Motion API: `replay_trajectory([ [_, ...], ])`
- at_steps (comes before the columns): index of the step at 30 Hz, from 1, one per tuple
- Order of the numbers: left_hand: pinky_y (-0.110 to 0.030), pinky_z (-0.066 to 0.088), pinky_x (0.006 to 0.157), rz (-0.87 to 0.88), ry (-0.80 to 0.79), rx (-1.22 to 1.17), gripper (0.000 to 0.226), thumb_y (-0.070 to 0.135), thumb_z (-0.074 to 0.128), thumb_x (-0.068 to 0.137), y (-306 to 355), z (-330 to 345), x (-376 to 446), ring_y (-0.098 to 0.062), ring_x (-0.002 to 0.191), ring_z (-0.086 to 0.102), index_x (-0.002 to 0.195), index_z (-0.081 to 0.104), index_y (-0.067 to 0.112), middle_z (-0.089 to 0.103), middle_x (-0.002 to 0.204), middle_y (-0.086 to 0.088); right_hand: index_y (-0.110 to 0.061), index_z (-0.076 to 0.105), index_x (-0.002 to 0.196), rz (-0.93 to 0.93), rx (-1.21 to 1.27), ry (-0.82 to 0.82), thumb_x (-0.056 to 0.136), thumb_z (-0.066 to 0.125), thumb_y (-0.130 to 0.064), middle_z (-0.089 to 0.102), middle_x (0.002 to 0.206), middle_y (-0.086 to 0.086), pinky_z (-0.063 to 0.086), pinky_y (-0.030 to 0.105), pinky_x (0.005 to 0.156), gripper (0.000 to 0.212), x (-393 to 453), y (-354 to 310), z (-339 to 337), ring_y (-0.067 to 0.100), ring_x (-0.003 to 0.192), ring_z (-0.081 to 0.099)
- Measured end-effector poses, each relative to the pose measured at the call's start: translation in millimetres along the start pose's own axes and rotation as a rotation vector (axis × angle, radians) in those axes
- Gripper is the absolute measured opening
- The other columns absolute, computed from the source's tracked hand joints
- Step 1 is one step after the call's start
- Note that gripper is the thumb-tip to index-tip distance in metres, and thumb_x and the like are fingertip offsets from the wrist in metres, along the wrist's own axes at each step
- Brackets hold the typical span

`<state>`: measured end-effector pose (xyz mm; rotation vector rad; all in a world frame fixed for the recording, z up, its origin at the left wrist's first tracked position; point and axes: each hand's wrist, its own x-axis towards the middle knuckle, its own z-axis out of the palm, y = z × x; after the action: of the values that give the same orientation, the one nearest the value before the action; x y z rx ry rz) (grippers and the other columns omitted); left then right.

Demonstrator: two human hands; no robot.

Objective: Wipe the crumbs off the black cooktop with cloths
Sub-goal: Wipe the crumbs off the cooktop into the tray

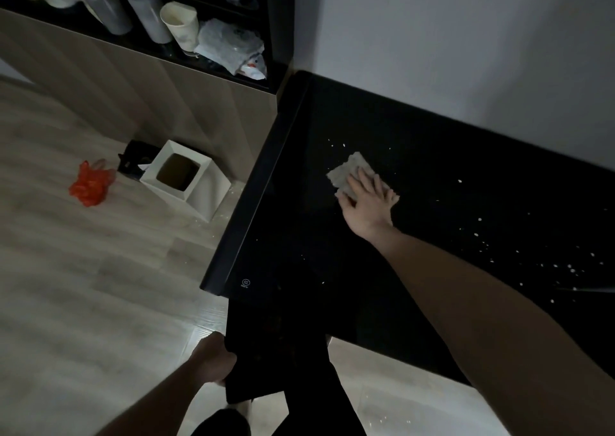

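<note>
The black cooktop runs from the upper middle to the right. A pale grey cloth lies on its middle part, and my right hand presses flat on it with the fingers spread. White crumbs are scattered on the right part of the cooktop, and a few more crumbs lie just beyond the cloth. At the bottom, my left hand grips the edge of a dark flat object held below the cooktop's near corner; I cannot tell what it is.
On the wooden floor to the left stand a white square bin, a black item behind it and an orange plastic bag. A dark shelf with cups and bags is at the top. A white wall backs the cooktop.
</note>
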<state>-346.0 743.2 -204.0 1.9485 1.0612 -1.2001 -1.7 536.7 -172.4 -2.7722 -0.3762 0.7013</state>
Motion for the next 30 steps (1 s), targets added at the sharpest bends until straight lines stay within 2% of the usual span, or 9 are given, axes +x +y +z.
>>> replay_trajectory([
  [6, -0.022, 0.048, 0.050, 0.009, -0.016, -0.037, 0.009, 0.012, 0.054, 0.078, -0.3, -2.9, -3.4, -0.019, 0.072, 0.069, 0.076, 0.063, 0.011, 0.068, 0.075, -0.003, -0.028, 0.049, 0.157, -0.266, 0.117, 0.051, 0.107, 0.041, -0.039, 0.030, 0.173, -0.006, 0.009, 0.054, 0.132, 0.052, -80.6, -19.7, 51.5, 0.024, 0.163, 0.020],
  [8, -0.028, 0.058, 0.056, 0.007, -0.020, -0.065, 0.018, 0.013, 0.054, 0.074, -2.8, -3.6, -1.2, -0.022, 0.075, 0.072, 0.083, 0.067, 0.005, 0.073, 0.080, -0.008, -0.026, 0.052, 0.155, -0.341, 0.147, 0.058, 0.102, 0.045, -0.028, 0.034, 0.172, -0.006, 0.014, 0.056, 0.131, 0.053, -112.3, -21.3, 76.0, 0.025, 0.161, 0.026],
  [12, -0.043, 0.066, 0.057, 0.020, -0.046, -0.137, 0.023, 0.002, 0.052, 0.076, -1.3, -5.1, -6.8, -0.032, 0.069, 0.076, 0.090, 0.070, -0.004, 0.075, 0.081, -0.019, -0.028, 0.048, 0.157, -0.375, 0.233, -0.047, 0.096, 0.037, -0.022, 0.030, 0.173, -0.010, -0.008, 0.035, 0.131, 0.062, -181.9, -33.3, 113.3, 0.018, 0.163, 0.016],
  [15, -0.029, 0.057, 0.042, 0.055, -0.022, -0.129, 0.015, 0.000, 0.053, 0.083, 2.8, -5.5, -17.0, -0.024, 0.062, 0.070, 0.090, 0.065, -0.005, 0.070, 0.076, -0.014, -0.032, 0.049, 0.156, -0.337, 0.300, -0.090, 0.094, 0.038, -0.016, 0.032, 0.171, -0.015, -0.016, 0.019, 0.127, 0.065, -225.4, -44.0, 133.0, -0.001, 0.158, 0.010],
  [17, -0.027, 0.056, 0.042, 0.053, -0.013, -0.124, 0.015, 0.001, 0.053, 0.085, 2.9, -7.1, -20.1, -0.023, 0.064, 0.070, 0.093, 0.065, -0.005, 0.069, 0.078, -0.014, -0.034, 0.058, 0.149, -0.322, 0.373, -0.099, 0.094, 0.051, -0.001, 0.039, 0.164, -0.021, -0.002, 0.008, 0.124, 0.065, -244.4, -49.7, 137.1, -0.006, 0.153, 0.023],
  [19, -0.038, 0.065, 0.053, 0.052, -0.026, -0.145, 0.021, 0.002, 0.053, 0.083, 0.3, -8.2, -17.8, -0.033, 0.071, 0.075, 0.097, 0.066, -0.007, 0.073, 0.086, -0.021, -0.035, 0.065, 0.143, -0.286, 0.442, -0.077, 0.096, 0.054, 0.002, 0.046, 0.154, -0.027, 0.018, 0.005, 0.120, 0.061, -256.4, -53.6, 131.5, 0.000, 0.147, 0.043],
  [23, -0.041, 0.067, 0.069, 0.070, -0.006, -0.057, 0.028, 0.013, 0.054, 0.081, -6.1, -9.3, -11.4, -0.032, 0.080, 0.076, 0.099, 0.069, -0.003, 0.075, 0.091, -0.018, -0.033, 0.067, 0.140, -0.225, 0.580, 0.066, 0.102, 0.048, -0.002, 0.058, 0.146, -0.021, 0.042, 0.021, 0.119, 0.053, -243.8, -49.7, 97.3, -0.006, 0.138, 0.051],
  [27, -0.033, 0.065, 0.073, 0.051, -0.004, -0.015, 0.029, 0.016, 0.054, 0.083, -5.6, -9.4, -9.7, -0.026, 0.082, 0.074, 0.101, 0.071, 0.001, 0.076, 0.094, -0.014, -0.028, 0.069, 0.138, -0.167, 0.610, 0.253, 0.103, 0.046, 0.001, 0.059, 0.145, -0.017, 0.036, 0.009, 0.117, 0.051, -185.2, -31.7, 48.2, -0.025, 0.133, 0.044],
  [30, -0.037, 0.066, 0.071, 0.022, -0.035, -0.026, 0.032, 0.018, 0.051, 0.077, -8.0, -7.2, 0.7, -0.028, 0.079, 0.076, 0.096, 0.070, 0.000, 0.076, 0.091, -0.015, -0.022, 0.065, 0.144, -0.112, 0.502, 0.295, 0.099, 0.046, 0.008, 0.058, 0.153, -0.005, 0.035, 0.013, 0.120, 0.057, -125.7, -15.0, 7.7, -0.004, 0.141, 0.049],
])
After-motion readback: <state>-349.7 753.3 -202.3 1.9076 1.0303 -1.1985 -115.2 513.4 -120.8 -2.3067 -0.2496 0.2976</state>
